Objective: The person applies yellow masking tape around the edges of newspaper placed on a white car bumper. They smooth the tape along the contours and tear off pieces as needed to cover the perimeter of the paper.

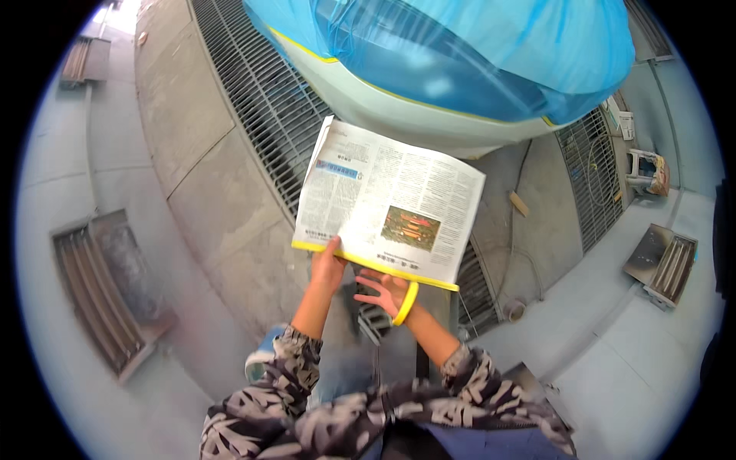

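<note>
My left hand point(327, 267) pinches the near edge of a printed newspaper sheet point(360, 195), its thumb lying on top of the page. A strip of yellow masking tape point(383, 268) runs along that edge. Just to the right, my right hand point(389, 293) has its fingers spread beside the taped edge; whether they touch the paper I cannot tell. A yellow roll of tape point(412, 296) hangs as a ring around my right hand near the wrist. Beyond the paper stands a rounded white vehicle body point(399, 107), partly under blue plastic film point(567, 46) edged with yellow tape.
Metal floor grates point(253, 84) run along both sides of the vehicle. Lamp-like wall fixtures point(100, 284) are at left and right. A small block point(519, 203) and a hose point(521, 172) lie on the floor at right, with a stool-like object point(646, 170) farther off.
</note>
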Demonstrator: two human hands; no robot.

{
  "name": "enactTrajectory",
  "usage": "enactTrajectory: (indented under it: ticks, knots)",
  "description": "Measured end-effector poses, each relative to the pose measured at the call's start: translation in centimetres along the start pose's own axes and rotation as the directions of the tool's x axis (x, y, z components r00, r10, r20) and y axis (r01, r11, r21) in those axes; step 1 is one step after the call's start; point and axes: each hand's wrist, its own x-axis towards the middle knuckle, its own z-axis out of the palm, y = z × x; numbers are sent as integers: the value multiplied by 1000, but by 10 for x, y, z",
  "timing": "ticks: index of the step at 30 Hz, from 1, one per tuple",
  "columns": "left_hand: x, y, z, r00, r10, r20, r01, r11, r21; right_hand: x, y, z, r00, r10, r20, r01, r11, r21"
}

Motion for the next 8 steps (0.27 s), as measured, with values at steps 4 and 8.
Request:
enactTrajectory:
  ticks: [4, 8]
  knots:
    - [92, -12, -32, 986, -114, 123, 84, 970, 230, 81, -28, -45, 888, -305, -345, 298, 952, -72]
    - [174, -23, -65, 932, -244, 268, 115, 900, 420, 147, -80, -138, 915, -376, -145, 362, 925, -113]
